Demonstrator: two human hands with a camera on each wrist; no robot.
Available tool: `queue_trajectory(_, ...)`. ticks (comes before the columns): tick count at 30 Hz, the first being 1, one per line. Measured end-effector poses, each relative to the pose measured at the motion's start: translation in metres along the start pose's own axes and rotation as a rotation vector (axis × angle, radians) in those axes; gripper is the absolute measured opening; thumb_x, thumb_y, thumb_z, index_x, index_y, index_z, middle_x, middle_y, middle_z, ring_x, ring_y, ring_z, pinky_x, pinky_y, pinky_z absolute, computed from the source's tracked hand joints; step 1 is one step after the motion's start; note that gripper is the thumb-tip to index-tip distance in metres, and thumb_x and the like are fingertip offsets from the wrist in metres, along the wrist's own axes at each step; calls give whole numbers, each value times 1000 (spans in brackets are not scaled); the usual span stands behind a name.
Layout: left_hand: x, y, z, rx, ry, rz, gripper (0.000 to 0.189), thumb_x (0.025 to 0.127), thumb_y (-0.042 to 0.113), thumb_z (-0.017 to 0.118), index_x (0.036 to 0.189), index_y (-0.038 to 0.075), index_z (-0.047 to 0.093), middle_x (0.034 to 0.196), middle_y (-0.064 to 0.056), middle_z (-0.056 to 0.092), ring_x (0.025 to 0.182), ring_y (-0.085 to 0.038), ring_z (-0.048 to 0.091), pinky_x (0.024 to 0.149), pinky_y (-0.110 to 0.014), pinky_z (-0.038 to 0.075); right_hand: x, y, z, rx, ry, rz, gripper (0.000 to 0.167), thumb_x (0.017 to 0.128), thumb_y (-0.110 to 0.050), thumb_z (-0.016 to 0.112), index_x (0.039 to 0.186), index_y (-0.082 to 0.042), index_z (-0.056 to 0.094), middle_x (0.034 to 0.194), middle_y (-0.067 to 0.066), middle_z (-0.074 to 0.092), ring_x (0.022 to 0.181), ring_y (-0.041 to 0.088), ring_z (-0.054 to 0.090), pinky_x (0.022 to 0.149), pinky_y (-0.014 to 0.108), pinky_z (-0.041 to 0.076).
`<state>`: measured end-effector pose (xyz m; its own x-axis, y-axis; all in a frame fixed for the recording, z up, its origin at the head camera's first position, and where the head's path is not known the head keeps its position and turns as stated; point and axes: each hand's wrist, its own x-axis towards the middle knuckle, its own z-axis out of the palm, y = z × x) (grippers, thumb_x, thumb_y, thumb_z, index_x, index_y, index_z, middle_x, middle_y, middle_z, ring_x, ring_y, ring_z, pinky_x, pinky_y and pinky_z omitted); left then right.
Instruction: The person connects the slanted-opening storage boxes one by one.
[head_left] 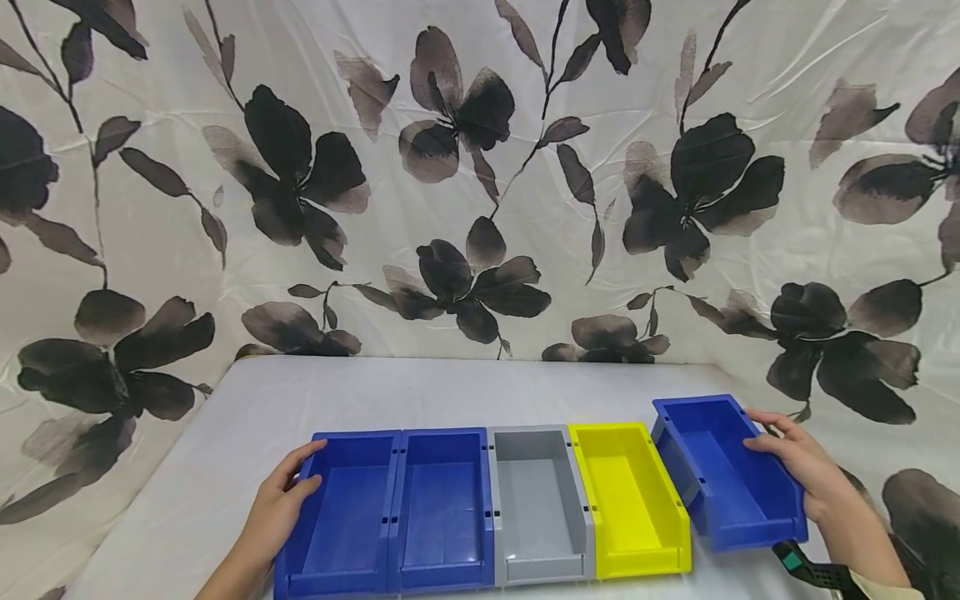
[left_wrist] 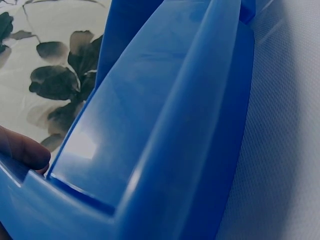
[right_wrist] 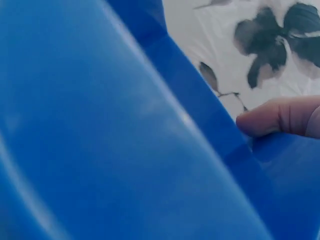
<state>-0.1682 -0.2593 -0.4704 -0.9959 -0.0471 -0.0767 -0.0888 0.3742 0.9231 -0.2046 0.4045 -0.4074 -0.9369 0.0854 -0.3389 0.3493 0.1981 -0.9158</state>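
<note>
My right hand (head_left: 806, 467) grips the right side wall of a blue bin (head_left: 746, 475), thumb over the rim inside. That bin sits tilted at the right end, turned a little away from the row. My left hand (head_left: 273, 504) holds the left wall of the leftmost blue bin (head_left: 348, 517), its thumb over the rim. Beside it stand a second blue bin (head_left: 442, 508), a grey bin (head_left: 540, 500) and a yellow bin (head_left: 630, 500), side by side. In the right wrist view the thumb (right_wrist: 270, 117) presses on the blue rim.
A white cloth (head_left: 450, 392) covers the table under the bins. Behind and at both sides hangs a floral curtain (head_left: 570, 275). A black band (head_left: 810, 571) is around the right wrist.
</note>
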Motion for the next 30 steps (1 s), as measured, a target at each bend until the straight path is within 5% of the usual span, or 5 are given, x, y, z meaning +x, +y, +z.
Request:
queue_trajectory(11,-1,1,-1,-1,3,13,48,102,10,44,150,12,34,149,-23,32,130,-42,38,99,-58,34,-2,9,9,-93,59,-37,55,96,-27,60,146,-36,38,159,16,-15,138,55,6,101,70,19)
queue_trajectory(16,-1,0,0,0,5,23,48,102,9,44,149,11,35,148,-23,33,130,-42,39,99,-58,34,-2,9,10,-175,96,-63,67,97,-29,59,155,-22,26,127,18,48,127,45,29,99,66,23)
queue_trajectory(20,-1,0,0,2,15,37,47,102,8,45,148,10,36,146,-23,36,128,-42,41,98,-57,35,-4,9,11,-236,119,-72,63,98,-31,56,154,-17,30,100,0,55,118,38,37,95,63,28)
queue_trajectory(26,-1,2,1,-5,32,26,47,101,8,46,148,11,38,146,-23,35,130,-41,38,100,-58,32,-7,5,21,-588,232,-339,61,100,-38,52,146,1,39,104,19,55,92,35,53,71,46,45)
queue_trajectory(30,-2,2,1,-2,29,16,47,101,9,46,148,12,37,146,-22,35,129,-40,40,99,-57,33,-10,1,33,-841,314,-517,67,97,-38,57,145,4,37,125,37,44,107,54,46,81,69,40)
